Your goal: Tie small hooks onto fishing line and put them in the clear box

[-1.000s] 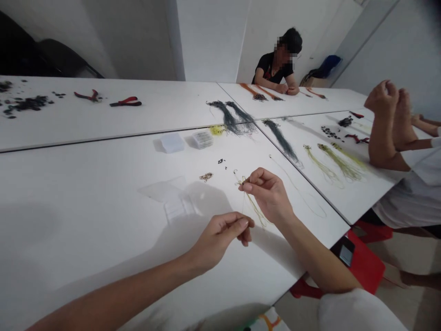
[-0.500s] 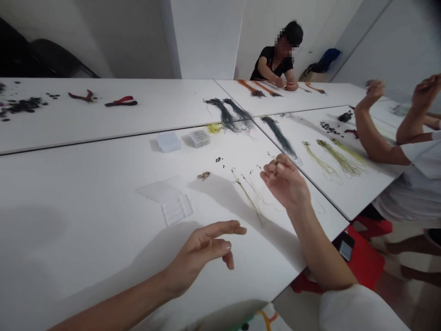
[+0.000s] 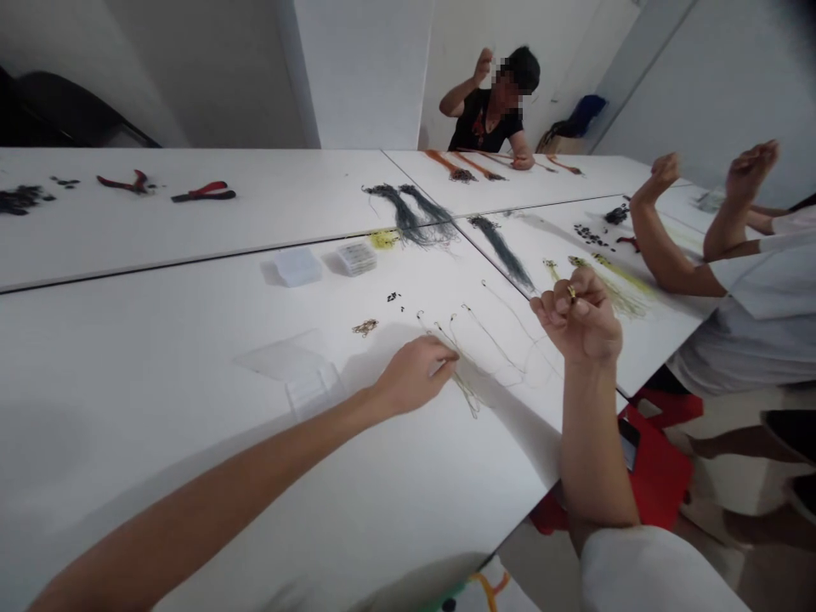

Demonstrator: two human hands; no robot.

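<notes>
My left hand [image 3: 417, 374] is over the table beside a small bundle of pale green lines with hooks [image 3: 468, 393]; its thumb and forefinger pinch together, and what is between them is too small to make out. Raised at the right, my right hand [image 3: 580, 316] has its fingers closed on a small gold-coloured hook. Several thin lines with hooks [image 3: 490, 333] lie between my hands. Beyond my left hand are a small pile of brownish hooks [image 3: 365, 327] and some tiny black pieces [image 3: 392, 297]. An open clear plastic box [image 3: 312, 389] lies left of that hand.
Two small plastic boxes [image 3: 298, 267] [image 3: 357, 258] stand farther back, near dark green line bundles [image 3: 408, 212]. Red-handled pliers [image 3: 204, 192] lie at the far left. A person [image 3: 488, 119] sits across the table [image 3: 159, 357]; another person's arms [image 3: 676, 255] are at the right.
My left hand has moved forward to the lines and its fingers have come together. My right hand has moved right, with the small hook now showing. The person opposite has raised a hand.
</notes>
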